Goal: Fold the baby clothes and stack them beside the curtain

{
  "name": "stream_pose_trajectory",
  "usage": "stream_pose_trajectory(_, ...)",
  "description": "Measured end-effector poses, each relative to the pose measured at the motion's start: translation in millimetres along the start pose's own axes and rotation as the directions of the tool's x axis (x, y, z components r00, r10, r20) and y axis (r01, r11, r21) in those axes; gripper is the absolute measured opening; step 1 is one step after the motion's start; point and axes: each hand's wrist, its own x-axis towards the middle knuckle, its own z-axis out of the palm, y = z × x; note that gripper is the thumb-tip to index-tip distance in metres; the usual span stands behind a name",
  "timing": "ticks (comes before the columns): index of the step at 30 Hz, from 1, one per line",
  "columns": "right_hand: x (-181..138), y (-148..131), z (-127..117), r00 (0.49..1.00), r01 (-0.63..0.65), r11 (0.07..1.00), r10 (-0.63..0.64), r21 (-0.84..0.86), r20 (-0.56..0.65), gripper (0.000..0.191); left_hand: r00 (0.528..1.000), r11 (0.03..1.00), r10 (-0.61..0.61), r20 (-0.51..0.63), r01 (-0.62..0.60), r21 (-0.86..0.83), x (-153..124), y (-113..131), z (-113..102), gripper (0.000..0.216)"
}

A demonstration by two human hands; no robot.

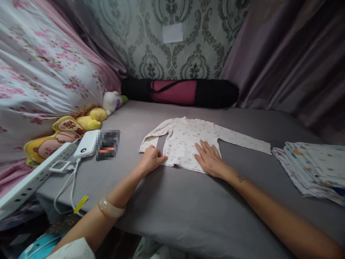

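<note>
A small white long-sleeved shirt [185, 140] with a faint print lies spread on the grey sheet, its neckline facing away from me. The sleeve on the left bends back toward me, while the one on the right stretches straight out. At the lower left hem corner is my left hand [153, 160], fingers curled and thumb against the edge, closed on the fabric. My right hand [211, 160] rests flat across the lower right of the shirt, fingers spread and holding nothing.
Right of the shirt sits a stack of folded printed clothes [312, 167]. On the left are a white power strip [35, 176], a power bank [85, 144] with cables and plush toys [94, 118]. A black and pink long bag [175, 92] lies along the back wall.
</note>
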Motion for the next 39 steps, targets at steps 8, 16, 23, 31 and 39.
stream_pose_trajectory(8,-4,0,2,0.997,0.038,0.999,-0.040,-0.036,-0.068,0.063,0.990,0.979,-0.133,0.054,0.140,-0.151,0,-8,-10,0.022)
stream_pose_trajectory(16,-4,2,-4,0.996,0.077,0.994,-0.079,-0.074,-0.029,0.061,0.994,0.975,-0.110,0.014,0.111,-0.192,3,-27,-25,0.030)
stream_pose_trajectory(23,23,2,-44,0.987,0.147,0.988,-0.143,-0.045,0.079,0.039,0.932,0.939,-0.340,-0.125,0.330,-0.098,23,-65,-53,0.032)
stream_pose_trajectory(31,83,-28,-63,0.998,0.027,0.996,-0.032,0.080,0.051,0.030,0.947,0.932,-0.303,0.110,0.318,-0.174,53,-65,-51,0.019)
stream_pose_trajectory(39,112,-34,-51,0.999,0.034,0.998,-0.035,0.051,0.019,0.028,0.873,0.877,0.243,-0.422,-0.012,0.480,70,-59,-79,0.020)
